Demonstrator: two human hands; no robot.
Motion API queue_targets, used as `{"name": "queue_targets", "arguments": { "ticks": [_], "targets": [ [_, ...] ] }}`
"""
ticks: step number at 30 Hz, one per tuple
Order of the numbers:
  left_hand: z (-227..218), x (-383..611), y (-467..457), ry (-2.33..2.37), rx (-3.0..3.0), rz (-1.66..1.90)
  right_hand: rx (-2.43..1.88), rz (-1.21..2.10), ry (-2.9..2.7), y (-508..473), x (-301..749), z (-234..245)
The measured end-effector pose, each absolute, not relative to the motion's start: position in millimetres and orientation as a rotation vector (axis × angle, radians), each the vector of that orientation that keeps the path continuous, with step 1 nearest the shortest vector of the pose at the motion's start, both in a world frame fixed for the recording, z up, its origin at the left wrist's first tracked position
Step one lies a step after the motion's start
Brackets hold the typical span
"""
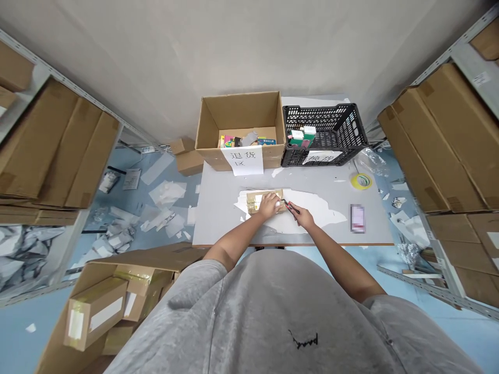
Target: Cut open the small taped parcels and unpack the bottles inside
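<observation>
Taped cardboard box [252,200]: one, left of centre, nearer tabletop [218,215] front edge; left hand [268,205] grip clamped on it. Right hand [305,218]: grip closed around dark-handled tool [293,208]. Advisable: left fingers clear of tip.

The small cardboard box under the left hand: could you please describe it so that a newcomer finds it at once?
Find the grey table. Around its middle, on a torn white sheet, lies the small cardboard box, under the left hand. It is far smaller than the open box behind it.
</observation>
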State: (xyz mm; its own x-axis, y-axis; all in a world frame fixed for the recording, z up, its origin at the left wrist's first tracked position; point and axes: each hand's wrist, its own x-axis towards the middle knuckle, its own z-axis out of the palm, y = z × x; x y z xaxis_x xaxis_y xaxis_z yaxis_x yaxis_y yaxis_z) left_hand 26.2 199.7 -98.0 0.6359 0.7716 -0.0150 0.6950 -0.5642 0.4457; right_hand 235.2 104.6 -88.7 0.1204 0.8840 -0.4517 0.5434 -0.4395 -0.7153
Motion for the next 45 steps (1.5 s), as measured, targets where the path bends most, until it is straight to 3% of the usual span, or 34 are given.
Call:
{"name": "queue_targets", "arguments": {
  "ticks": [5, 14, 24, 31, 36, 45],
  "targets": [
    [-105.0, 16.7, 194.6, 1.187, 2.478, 0.242, -2.083, 1.163, -1.291, 81.9, 242.6, -99.6],
    [-104.1, -26.1, 187.7, 1.464, 2.461, 0.204, -2.570, 1.073, -1.519, 122.3, 247.6, -140.2],
    [-120.0, -27.2, 187.2, 1.459, 2.471, 0.086, -2.613, 1.023, -1.642, 155.8, 214.0, -178.3],
    [-114.2, -45.6, 190.9, 1.462, 2.394, 0.240, -2.312, 0.588, -1.599, 148.6, 202.1, -139.8],
    [-104.9, -75.1, 191.3, 1.516, 2.270, 0.372, -1.868, 0.525, -2.104, 141.0, 179.5, -106.7],
    [-104.7, -102.0, 196.9, 1.260, 2.197, 0.291, -1.958, 0.257, -2.384, 145.4, 164.3, -98.6]
  ]
}}
